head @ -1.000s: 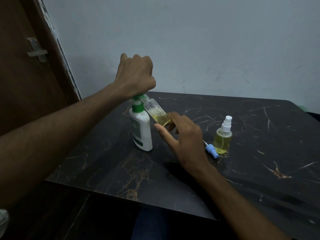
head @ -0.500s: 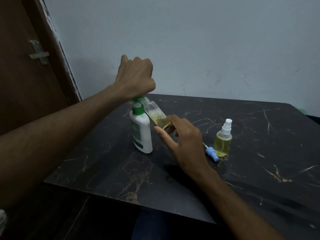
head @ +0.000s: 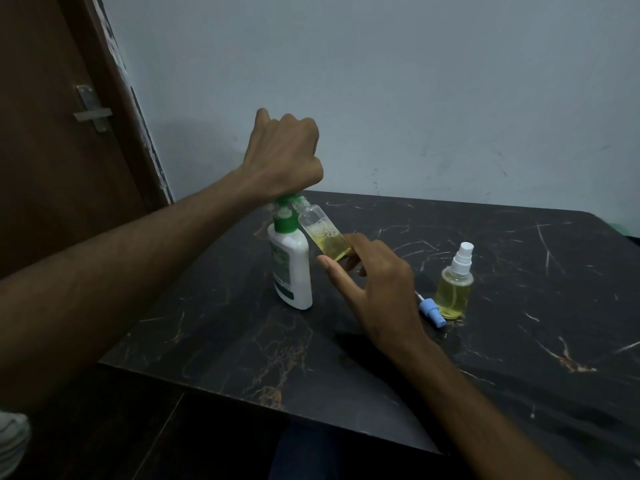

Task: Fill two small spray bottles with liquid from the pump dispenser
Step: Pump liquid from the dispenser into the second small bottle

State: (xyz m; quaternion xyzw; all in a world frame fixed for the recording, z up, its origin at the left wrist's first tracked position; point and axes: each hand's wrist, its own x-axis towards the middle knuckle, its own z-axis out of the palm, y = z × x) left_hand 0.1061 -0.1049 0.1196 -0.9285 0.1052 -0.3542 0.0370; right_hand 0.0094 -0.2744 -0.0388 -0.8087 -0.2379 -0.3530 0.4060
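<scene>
A white pump dispenser point(head: 292, 268) with a green pump head stands on the dark marble table point(head: 502, 358). My left hand point(head: 284, 157) is a fist pressing down on that pump head. My right hand point(head: 374, 282) holds an uncapped clear spray bottle point(head: 322, 233) by its base, tilted so its mouth meets the pump nozzle. Yellow foamy liquid fills its lower half. A second spray bottle point(head: 453, 285), white-capped and holding yellow liquid, stands upright to the right. A loose blue spray cap point(head: 431, 310) lies beside it on the table.
A brown door point(head: 52, 133) with a metal latch stands at the left. A pale wall runs behind the table. The table's front edge cuts diagonally across the lower view, with dark floor below it.
Both hands and the bottles hold nearly the same pose. The liquid in the tilted bottle looks foamier and slightly higher.
</scene>
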